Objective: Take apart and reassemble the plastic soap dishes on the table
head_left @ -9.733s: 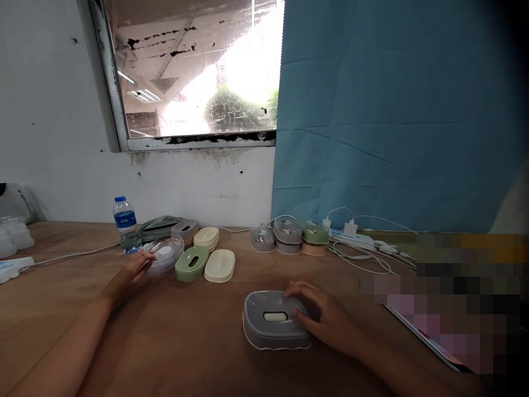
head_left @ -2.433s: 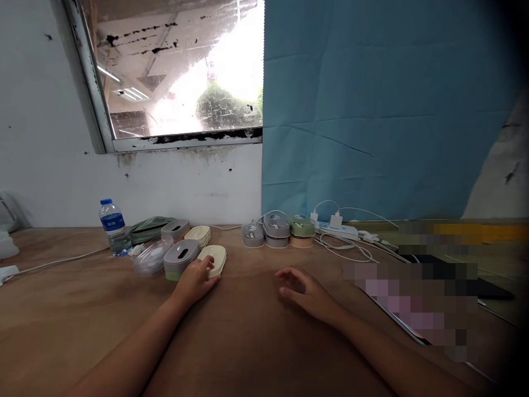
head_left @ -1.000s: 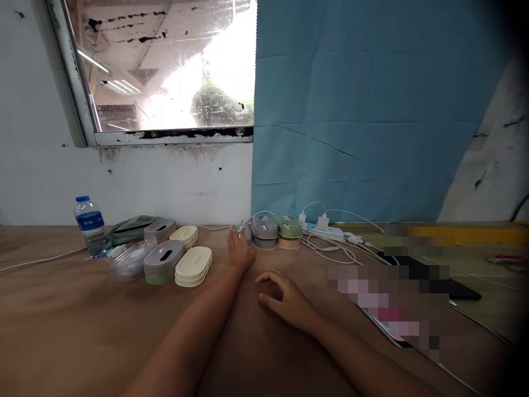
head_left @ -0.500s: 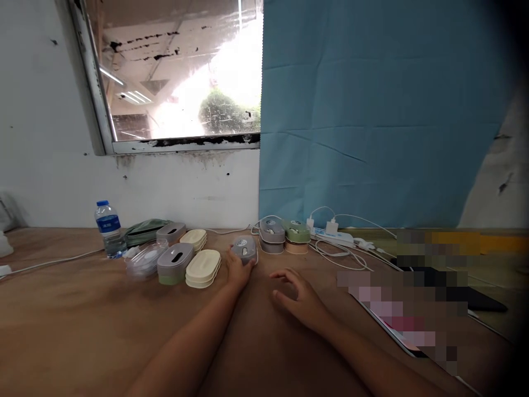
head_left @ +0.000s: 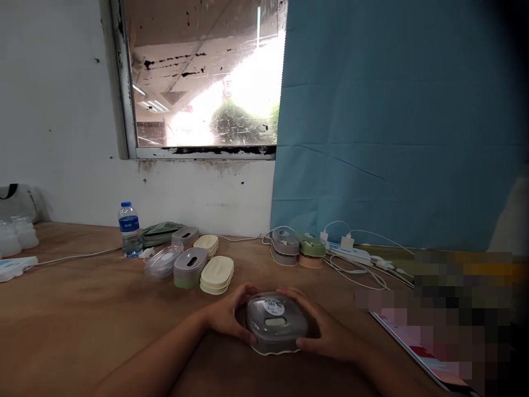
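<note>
Right in front of me on the table is a grey, rounded plastic box (head_left: 278, 326) with a clear cover, a round white label, a slot in its top and a cream edge underneath. My left hand (head_left: 233, 314) grips its left side, thumb at the near corner and fingers round the back. On the opposite side my right hand (head_left: 324, 325) holds it the same way, its thumb on the near right corner. Beyond my left hand lies a stack of cream oval plastic pieces (head_left: 217, 272), beside a grey-and-green slotted box (head_left: 190, 267).
Farther back left stand clear plastic covers (head_left: 163, 262), another grey box (head_left: 185, 236) and a water bottle (head_left: 129, 229). Grey (head_left: 285, 245) and green-topped (head_left: 311, 249) boxes sit near the wall, beside a power strip (head_left: 351, 252) with loose cables. A partly blurred flat item (head_left: 413, 344) lies right.
The grey box has come from farther back on the table to close in front of me. My right hand, apart from it before, now grips it too. The view has shifted left.
</note>
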The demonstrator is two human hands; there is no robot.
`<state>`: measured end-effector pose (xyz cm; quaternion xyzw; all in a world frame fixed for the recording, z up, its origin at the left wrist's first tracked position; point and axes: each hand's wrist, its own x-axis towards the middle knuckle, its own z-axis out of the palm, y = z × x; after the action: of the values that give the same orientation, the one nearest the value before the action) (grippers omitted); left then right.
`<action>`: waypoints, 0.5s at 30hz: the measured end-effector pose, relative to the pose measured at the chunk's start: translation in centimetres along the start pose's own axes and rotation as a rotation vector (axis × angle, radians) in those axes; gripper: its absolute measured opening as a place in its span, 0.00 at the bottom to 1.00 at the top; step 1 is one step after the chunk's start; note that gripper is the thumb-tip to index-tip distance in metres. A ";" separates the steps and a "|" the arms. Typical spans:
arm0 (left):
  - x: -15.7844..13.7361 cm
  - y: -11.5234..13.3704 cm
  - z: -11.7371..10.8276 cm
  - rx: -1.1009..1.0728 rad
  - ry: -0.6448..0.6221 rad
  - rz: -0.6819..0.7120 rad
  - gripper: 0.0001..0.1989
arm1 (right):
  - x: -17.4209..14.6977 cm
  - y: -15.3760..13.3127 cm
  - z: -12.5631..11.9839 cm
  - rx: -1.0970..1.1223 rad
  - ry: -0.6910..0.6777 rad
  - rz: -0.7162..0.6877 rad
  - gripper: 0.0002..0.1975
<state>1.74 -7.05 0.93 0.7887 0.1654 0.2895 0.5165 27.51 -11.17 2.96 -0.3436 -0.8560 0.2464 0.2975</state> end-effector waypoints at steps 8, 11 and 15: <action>0.2 0.6 0.9 0.045 0.134 0.049 0.37 | 0.1 0.8 0.2 -0.033 0.049 0.025 0.36; 0.6 0.9 1.3 -0.043 0.236 0.170 0.38 | 0.1 1.1 0.4 -0.137 0.187 0.008 0.39; 1.2 0.9 1.9 -0.353 0.410 0.170 0.30 | 0.2 0.5 0.4 -0.317 0.365 -0.059 0.40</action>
<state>3.81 -8.07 1.51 0.6226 0.1469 0.5094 0.5756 27.34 -10.83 2.40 -0.3997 -0.8256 0.0342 0.3968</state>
